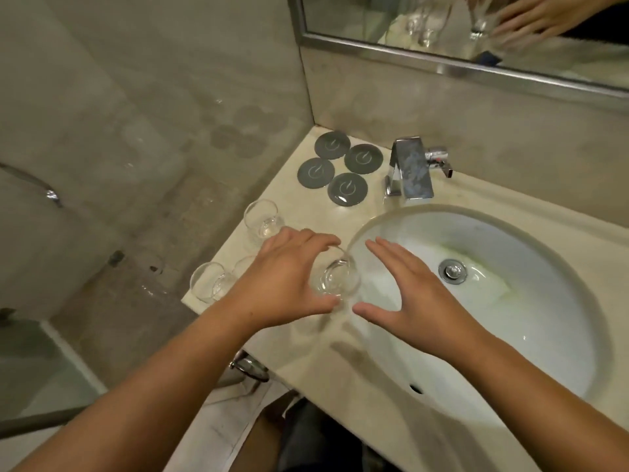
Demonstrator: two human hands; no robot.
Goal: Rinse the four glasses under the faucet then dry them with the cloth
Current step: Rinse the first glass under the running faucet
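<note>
Here, left hand (286, 279) grips 1 empty-looking glass (337, 279) by the sink (544, 321) rim; right hand (420, 296) beside it, fingers straight.

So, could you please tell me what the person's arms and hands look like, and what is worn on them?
The left forearm and the right forearm are bare as far as the picture shows: no sleeves. The left hand and the right hand wear no gloves, and I see no watch, bracelet or ring on either.

One head view, wide-angle: faces forward and down, close over sink (510, 335) and faucet (413, 172); mirror (442, 15) top right.
</note>
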